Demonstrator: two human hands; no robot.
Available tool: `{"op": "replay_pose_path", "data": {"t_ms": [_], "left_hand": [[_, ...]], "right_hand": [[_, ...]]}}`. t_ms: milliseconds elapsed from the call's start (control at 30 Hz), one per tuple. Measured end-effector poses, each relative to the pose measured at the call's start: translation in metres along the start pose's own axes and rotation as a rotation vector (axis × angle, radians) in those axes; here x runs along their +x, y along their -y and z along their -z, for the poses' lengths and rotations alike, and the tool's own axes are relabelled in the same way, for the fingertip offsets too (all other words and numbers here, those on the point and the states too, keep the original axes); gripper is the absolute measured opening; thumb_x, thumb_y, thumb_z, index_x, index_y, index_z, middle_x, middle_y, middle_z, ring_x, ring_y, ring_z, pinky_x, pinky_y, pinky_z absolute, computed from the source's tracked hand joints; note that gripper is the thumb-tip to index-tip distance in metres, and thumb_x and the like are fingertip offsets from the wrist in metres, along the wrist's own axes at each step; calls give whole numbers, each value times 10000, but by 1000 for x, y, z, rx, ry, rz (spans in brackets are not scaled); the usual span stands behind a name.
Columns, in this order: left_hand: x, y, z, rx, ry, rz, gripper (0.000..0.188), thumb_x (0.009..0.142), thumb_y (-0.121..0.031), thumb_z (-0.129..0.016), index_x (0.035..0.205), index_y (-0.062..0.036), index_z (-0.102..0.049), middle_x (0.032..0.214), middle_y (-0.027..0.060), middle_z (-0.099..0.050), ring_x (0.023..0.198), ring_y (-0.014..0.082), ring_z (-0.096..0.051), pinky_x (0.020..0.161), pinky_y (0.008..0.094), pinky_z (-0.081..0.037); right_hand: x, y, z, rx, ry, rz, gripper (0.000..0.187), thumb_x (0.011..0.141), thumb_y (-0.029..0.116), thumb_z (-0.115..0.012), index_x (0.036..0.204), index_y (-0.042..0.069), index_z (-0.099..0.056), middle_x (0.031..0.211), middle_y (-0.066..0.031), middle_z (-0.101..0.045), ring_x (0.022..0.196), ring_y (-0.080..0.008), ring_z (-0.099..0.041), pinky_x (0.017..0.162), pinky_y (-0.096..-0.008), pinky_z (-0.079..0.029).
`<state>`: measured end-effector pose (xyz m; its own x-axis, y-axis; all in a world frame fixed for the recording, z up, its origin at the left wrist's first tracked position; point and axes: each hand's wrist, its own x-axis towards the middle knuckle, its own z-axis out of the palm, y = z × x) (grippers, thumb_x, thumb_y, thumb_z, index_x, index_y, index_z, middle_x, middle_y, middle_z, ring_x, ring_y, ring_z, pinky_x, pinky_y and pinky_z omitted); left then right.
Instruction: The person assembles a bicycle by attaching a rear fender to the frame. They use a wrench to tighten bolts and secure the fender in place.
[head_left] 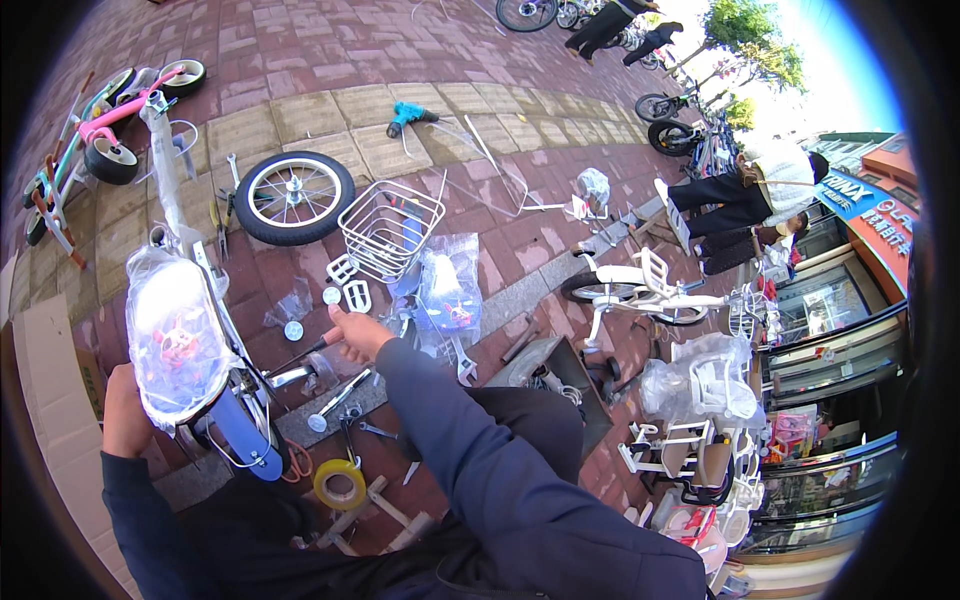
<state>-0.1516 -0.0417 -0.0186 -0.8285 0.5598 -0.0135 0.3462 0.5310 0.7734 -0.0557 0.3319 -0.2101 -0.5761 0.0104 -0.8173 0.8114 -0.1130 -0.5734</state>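
Note:
A small bicycle with a plastic-wrapped saddle [175, 345] and a blue rear mudguard [240, 435] stands in front of me at the left. My left hand [127, 412] grips the saddle's left edge; its fingertips pass out of sight behind it. In my right hand [358, 335] is a screwdriver [322, 345] with a red handle, its thin shaft pointing left toward the bicycle's rear. The hand is closed around the handle. Where the tip ends among the bicycle parts is too small to tell. Two white pedals [356, 295] lie just beyond that hand.
A loose wheel [294, 197] and white wire basket [392, 230] lie ahead. Nearer are an adjustable wrench [465, 362] and yellow tape roll [340, 485]. A teal power drill [408, 117] rests farther off. A pink-framed child's vehicle [110, 125], white bicycle [640, 287] and people [780, 185] stand around.

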Motion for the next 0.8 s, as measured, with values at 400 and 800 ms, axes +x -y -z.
{"op": "replay_pose_path", "data": {"t_ms": [400,800], "left_hand": [[-1,8,3,150,21,-10,186,849,-109,-651,922,57,-689,840,251,-682,728,411,-636,672,398,-497],[-2,8,6,118,83,-13,174,874,-99,-643,949,53,-678,868,251,-680,765,426,-625,714,407,-509]], "right_hand": [[0,-7,1,36,40,80,245,999,291,-545,978,47,-567,888,-103,-668,608,-131,-551,503,-297,-455],[-2,-4,6,45,12,11,421,1010,433,-520,1045,24,-615,767,-45,-556,575,-148,-506,508,-308,-432]]}}
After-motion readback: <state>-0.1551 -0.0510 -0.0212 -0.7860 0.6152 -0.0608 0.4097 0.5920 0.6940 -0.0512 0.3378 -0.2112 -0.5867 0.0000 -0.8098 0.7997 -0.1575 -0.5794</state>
